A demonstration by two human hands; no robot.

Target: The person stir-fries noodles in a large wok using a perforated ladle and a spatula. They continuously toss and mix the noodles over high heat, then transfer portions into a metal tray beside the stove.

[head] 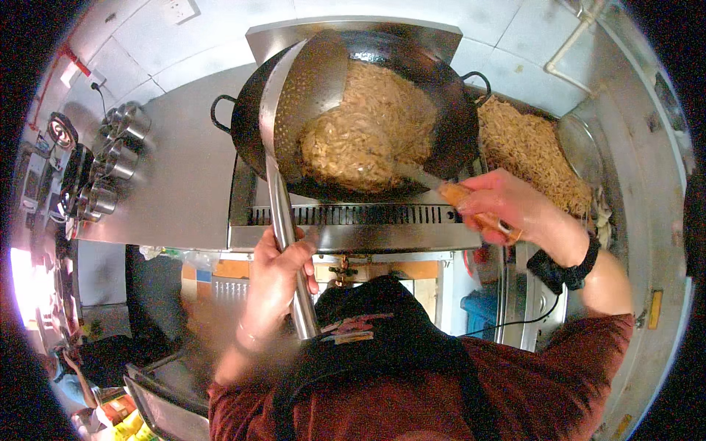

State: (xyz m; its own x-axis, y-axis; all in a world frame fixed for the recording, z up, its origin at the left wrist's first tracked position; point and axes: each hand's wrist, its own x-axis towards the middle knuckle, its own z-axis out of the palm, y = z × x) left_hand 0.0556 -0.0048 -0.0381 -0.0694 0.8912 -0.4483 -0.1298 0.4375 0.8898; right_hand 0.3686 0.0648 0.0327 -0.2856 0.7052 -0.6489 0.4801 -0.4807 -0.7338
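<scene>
My left hand (279, 264) grips the steel tube handle of a large perforated skimmer (284, 105), whose bowl is tilted inside the left part of a big black wok (458, 127). Brown shredded food (380, 116) in liquid fills the middle of the wok, partly under the skimmer's bowl. Around the wooden handle of a metal cooking tool (455, 193) my right hand (502, 204) is closed, at the wok's front right rim. That tool's blurred metal end reaches into the food, so its exact kind is unclear.
Right of the wok lies a heap of similar shredded food (532, 149), with a round metal lid or pan (582, 143) beside it. Several steel pots (121, 160) stand at the left end of the steel counter (187, 165). A slotted stove front (353, 215) runs below the wok.
</scene>
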